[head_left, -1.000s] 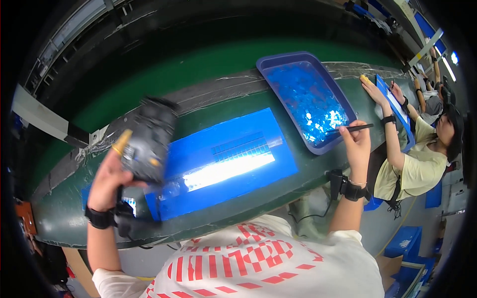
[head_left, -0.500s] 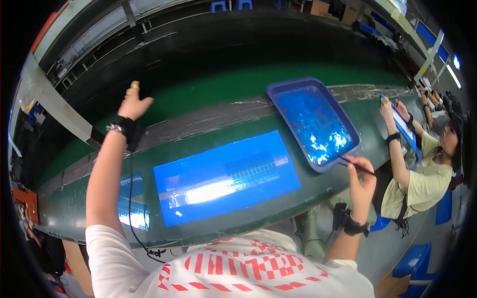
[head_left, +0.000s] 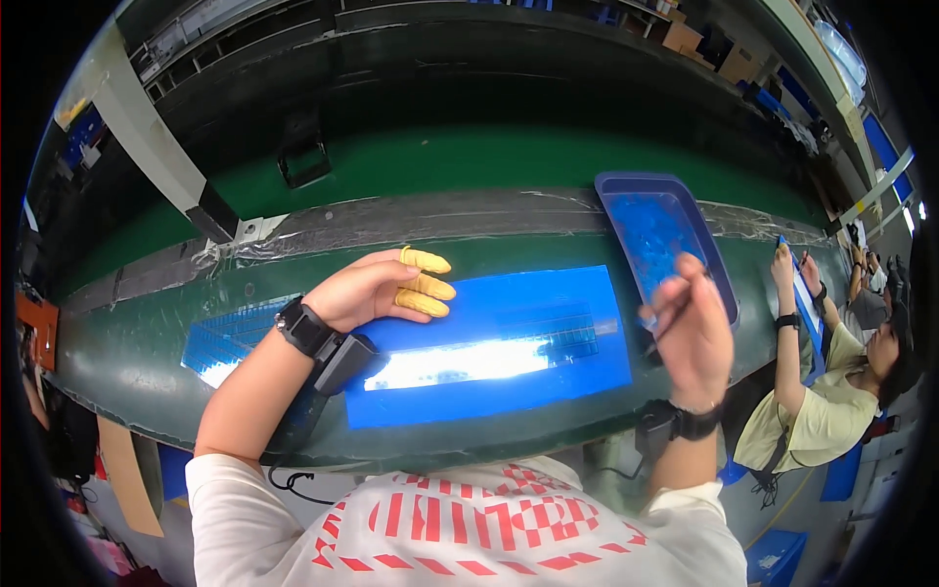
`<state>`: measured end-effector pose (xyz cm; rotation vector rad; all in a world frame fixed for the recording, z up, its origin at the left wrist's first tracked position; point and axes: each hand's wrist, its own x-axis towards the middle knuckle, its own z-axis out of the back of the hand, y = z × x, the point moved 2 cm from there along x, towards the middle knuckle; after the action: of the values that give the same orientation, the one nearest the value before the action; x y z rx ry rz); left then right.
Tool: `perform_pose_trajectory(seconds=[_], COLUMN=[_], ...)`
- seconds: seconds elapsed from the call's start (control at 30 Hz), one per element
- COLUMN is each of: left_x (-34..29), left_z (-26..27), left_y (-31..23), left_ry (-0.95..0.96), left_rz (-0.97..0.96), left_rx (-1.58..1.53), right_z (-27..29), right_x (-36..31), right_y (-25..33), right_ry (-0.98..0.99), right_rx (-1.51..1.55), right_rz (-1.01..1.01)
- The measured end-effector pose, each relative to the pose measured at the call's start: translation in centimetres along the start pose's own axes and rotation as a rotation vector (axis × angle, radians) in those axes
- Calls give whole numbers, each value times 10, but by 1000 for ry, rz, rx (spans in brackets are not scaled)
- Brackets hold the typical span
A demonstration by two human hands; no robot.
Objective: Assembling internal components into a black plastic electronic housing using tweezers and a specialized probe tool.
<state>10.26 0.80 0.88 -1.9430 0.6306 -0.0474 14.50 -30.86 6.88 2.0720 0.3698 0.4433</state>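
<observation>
My left hand (head_left: 377,289), with yellow finger cots on several fingers, is open over the upper left corner of a blue sheet (head_left: 489,396). A clear strip and a grid of small pieces (head_left: 558,331) lie on that sheet. My right hand (head_left: 693,338) is raised in front of the blue tray (head_left: 722,279), its fingers closed in a pinch around dark, thin tweezers (head_left: 651,346), mostly hidden and blurred. A small light-blue piece (head_left: 647,318) shows by its fingertips. Loose blue pieces (head_left: 646,230) lie in the tray.
Another gridded clear blue sheet (head_left: 225,338) lies on the green bench (head_left: 127,362) at left. A grey post (head_left: 161,137) stands at the bench's far edge. A co-worker (head_left: 831,411) sits at right, holding a blue-and-white sheet (head_left: 807,303).
My left hand has come from beyond the far edge back to the blue sheet. My right hand has risen and turned beside the tray. The whole view has shifted.
</observation>
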Motion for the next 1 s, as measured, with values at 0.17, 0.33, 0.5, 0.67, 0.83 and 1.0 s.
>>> perform_pose_trajectory(seconds=[0.17,0.33,0.5,0.67,0.83,1.0], left_x=[4,8,2,6,11,9], left_z=[21,17,22,20,19,18], left_y=[20,19,18,16,17,18], left_ry=[44,50,27,-3,-9,-25], left_rz=[-57,-47,-12,-14,14,-1], left_rx=[-298,-280,-285,-256,-254,-250], right_z=[-40,-14,-20,-24,-21,-24], right_x=[60,75,75,77,79,64], right_y=[-51,-106,-124,-120,-109,-4], right_ry=[51,-113,-106,-55,-36,28], right_rx=[222,405,210,91,48,-660], right_rz=[-275,-443,-451,-430,-319,496])
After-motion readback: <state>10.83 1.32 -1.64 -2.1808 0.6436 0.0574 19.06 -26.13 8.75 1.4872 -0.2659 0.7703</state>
